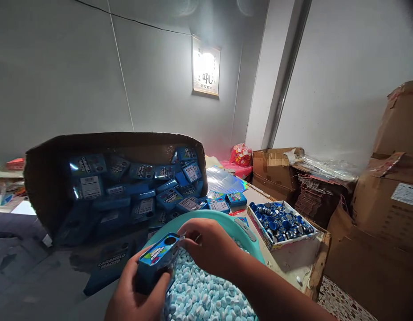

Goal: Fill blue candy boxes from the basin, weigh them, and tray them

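The person's left hand (136, 285) held a blue Caramelo Macito box (159, 252) above the near left part of a teal basin (226, 219). Its grip was wrapped around the body, thumb along one side, probably to steady the box while leaving its printed top and dark round opening uncovered. The right hand (209, 245) came in from the other side, its grip pinched small at the end beside that opening, on a thin, clear-looking edge; whether this was film or part of the box could not be told. Such a fine pinch seemed suited to something thin.

Pale blue and white tablets (206, 290) filled the basin beneath, so anything dropped would likely have landed among them. Behind it, a large carton (136, 149) lay on its side, its mouth toward the person, which seemingly put the many boxes inside within reach. To the right, on the table (289, 267), blue and silver caps (280, 220) sat in a shallow tray (288, 243), presumably walled off to keep them together and apart from the tablets.
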